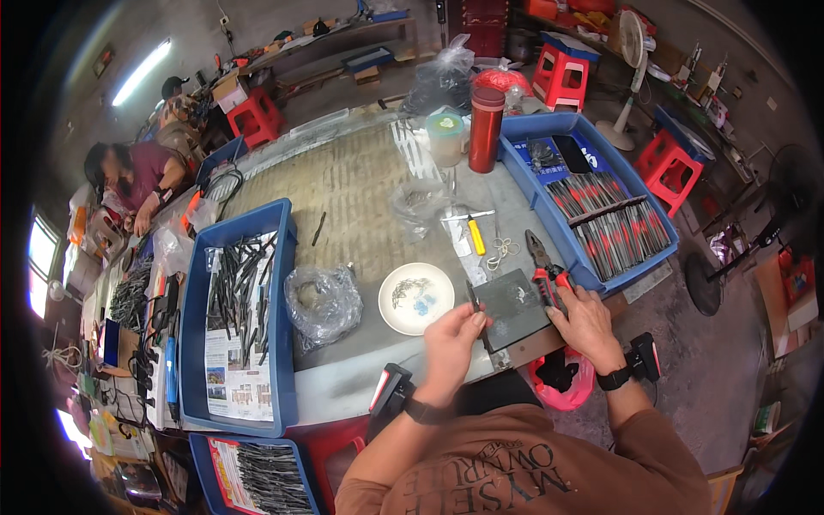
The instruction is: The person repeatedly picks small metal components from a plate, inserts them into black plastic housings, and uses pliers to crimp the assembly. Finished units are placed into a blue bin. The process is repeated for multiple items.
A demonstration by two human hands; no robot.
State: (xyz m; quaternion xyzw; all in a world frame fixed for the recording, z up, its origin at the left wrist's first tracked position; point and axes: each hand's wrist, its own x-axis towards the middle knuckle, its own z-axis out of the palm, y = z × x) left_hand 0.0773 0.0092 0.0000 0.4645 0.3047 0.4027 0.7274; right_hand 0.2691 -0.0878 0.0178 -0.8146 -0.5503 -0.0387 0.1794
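Note:
My left hand (pixel 452 336) pinches a slim dark piece (pixel 473 296) between thumb and fingers, over the left edge of a dark flat pad (pixel 513 311). At the pad's right side, my right hand (pixel 587 324) is closed round the red handles of a pair of pliers (pixel 539 254), whose dark jaws point away from me. Left of the pad, a white dish (pixel 387 318) holds tiny pins and some bluish bits. Beyond the pad lie a yellow-handled tool (pixel 475 237) and a loop of pale string (pixel 501 252).
A blue tray (pixel 631 273) with rows of black-and-red pieces stands at right. Another blue tray (pixel 284 360) of slim black pieces is at left, beside a plastic bag (pixel 324 302). A red flask (pixel 486 133) and lidded tub (pixel 445 142) stand farther back. A co-worker (pixel 142 176) sits at far left.

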